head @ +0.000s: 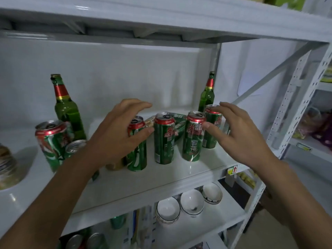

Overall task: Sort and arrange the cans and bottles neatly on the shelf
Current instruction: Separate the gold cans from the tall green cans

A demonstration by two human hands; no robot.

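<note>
Several green-and-red cans stand in a row on the white shelf [179, 175]. My left hand [118, 133] hovers with fingers spread over one dented can [137, 151], partly hiding it. Between my hands stand a middle can [164, 139] and another can [194, 137]. My right hand [239, 133] is spread beside the rightmost can [212, 130], fingertips at its top. One green bottle [67, 108] stands at the back left. A second bottle [207, 95] stands at the back right. A crushed can [51, 142] leans at the left, with a smaller can top [75, 145] beside it.
A green packet [179, 119] lies behind the row of cans. A blurred jar [7, 166] sits at the far left. The shelf below holds white bowls [191, 201] and more cans [86, 240]. An upper shelf board hangs close overhead. Another rack [294, 97] stands to the right.
</note>
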